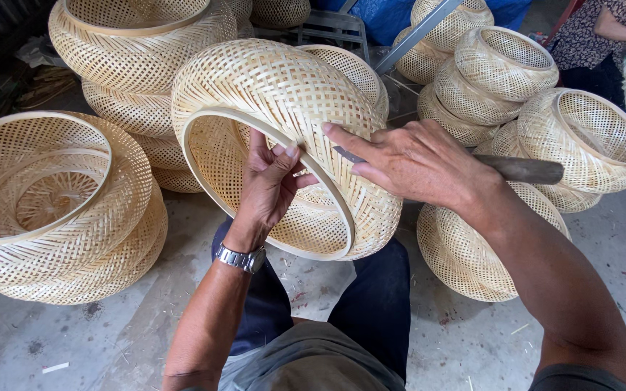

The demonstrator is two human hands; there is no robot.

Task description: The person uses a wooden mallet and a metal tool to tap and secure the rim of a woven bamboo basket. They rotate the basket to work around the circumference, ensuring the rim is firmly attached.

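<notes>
A woven bamboo basket (284, 94) with a pale wooden rim stands tilted over my lap, its opening toward me. My left hand (269, 185), with a metal watch at the wrist, reaches inside the opening and grips the rim from within. My right hand (414, 163) rests on the basket's outer weave near the rim and holds a knife (523, 170) with a dark wooden handle. The blade points left toward the rim and is mostly hidden under my fingers.
Stacked woven baskets (52, 210) stand at my left, more baskets (132, 58) behind, and a pile of baskets (545, 108) at the right on the concrete floor (124, 333). Another person (603, 36) sits at the top right with a basket.
</notes>
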